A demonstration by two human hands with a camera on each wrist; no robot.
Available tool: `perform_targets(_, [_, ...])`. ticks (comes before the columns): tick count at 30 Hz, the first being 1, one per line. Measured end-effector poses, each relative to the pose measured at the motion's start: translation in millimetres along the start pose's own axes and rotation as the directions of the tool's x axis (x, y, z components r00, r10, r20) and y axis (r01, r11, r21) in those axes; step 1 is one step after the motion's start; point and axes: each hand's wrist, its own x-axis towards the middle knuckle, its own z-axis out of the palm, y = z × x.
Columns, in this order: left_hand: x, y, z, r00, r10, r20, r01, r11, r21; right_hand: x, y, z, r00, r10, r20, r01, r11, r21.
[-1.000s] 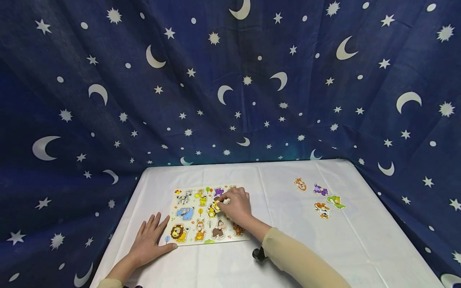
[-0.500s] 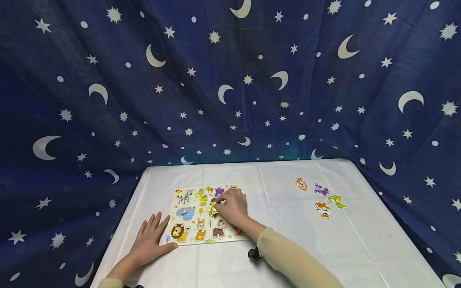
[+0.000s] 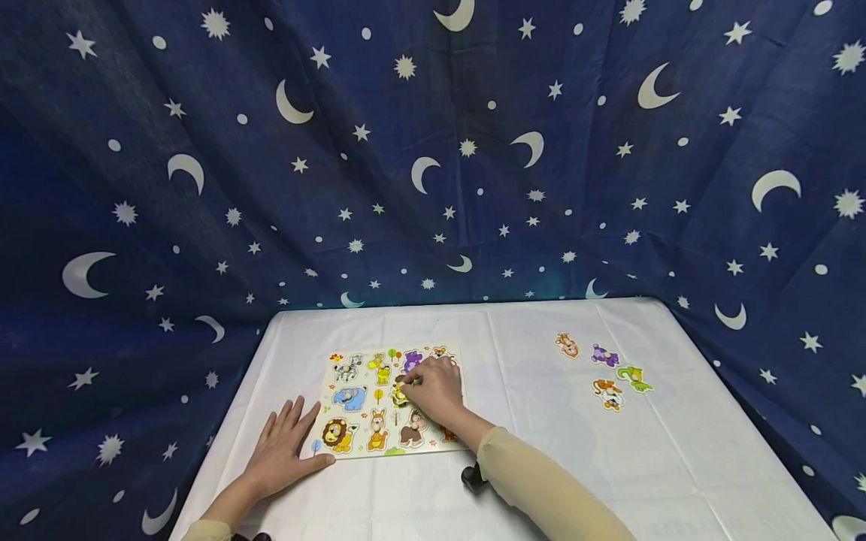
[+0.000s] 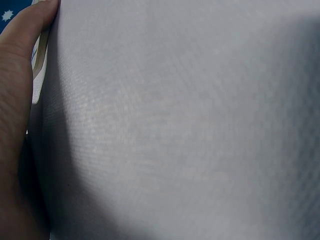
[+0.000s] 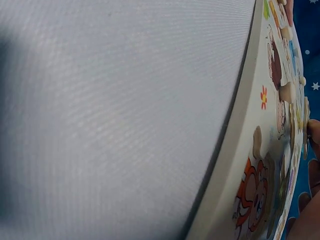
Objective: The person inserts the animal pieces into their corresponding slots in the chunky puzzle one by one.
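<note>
Change: yellow animal piece [image 3: 398, 394] has shifted left, now covering the yellow picture near middle of the board [image 3: 361, 452] | right hand [image 3: 436, 391]: fingers pinch it | left hand [image 3: 280, 457]: fingers spread, holding nothing, at board's near left corner | meaning: seems aligned, seating cannot be told

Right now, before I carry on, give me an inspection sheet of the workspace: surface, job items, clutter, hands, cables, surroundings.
Surface: white cloth, with faint fold creases.
Job items: animal puzzle board left of centre; loose animal pieces to its right.
Clutter: nothing seen.
Hands: left hand palm down, fingers spread, thumb by the board's near-left corner; right hand pinching a yellow piece at the board.
Cables: nothing seen.
Surroundings: dark blue curtain with moons and stars, behind and at both sides.
</note>
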Motion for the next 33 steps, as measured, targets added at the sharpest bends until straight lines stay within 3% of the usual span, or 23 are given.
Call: perform_targets(33, [0.7, 1.7, -2.5, 1.0, 0.001, -0.001, -0.001, 1.0, 0.007, -2.1, -0.8, 8.9, 0.999, 0.015, 0.037, -0.014, 0.999, -0.047])
